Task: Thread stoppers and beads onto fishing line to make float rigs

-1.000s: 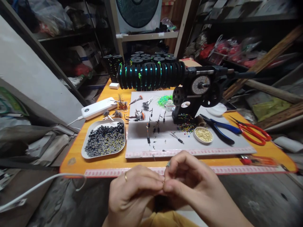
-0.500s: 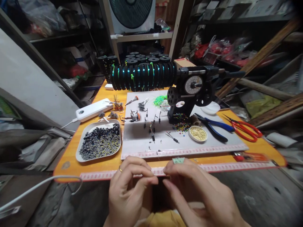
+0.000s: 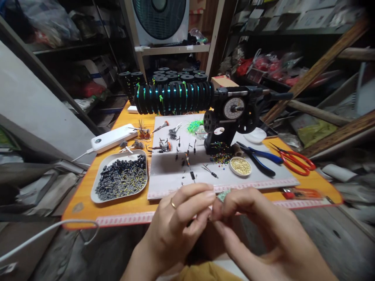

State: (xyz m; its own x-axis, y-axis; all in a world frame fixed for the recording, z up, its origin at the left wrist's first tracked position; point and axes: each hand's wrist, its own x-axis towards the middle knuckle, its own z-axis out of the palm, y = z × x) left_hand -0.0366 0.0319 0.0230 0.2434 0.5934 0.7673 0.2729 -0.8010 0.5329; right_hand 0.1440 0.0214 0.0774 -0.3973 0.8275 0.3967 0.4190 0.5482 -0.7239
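Presently, fingers of the left hand (image 3: 178, 220) and right hand (image 3: 259, 224) are pinched closed, tips meeting in front of the near edge of the orange-yellow wooden tabletop (image 3: 82, 195). Workpiece: presumably between those tips; too small and covered to identify, so hold on it unconfirmed. Main risk: a loose pinch could drop it past the edge onto the grey floor (image 3: 319, 238). Second: the pale-green wrap (image 3: 224, 195) at the right index finger may dull touch. Third: outstretched left fingers could knock the slim black wire-ended cylinder (image 3: 192, 175) just beyond.
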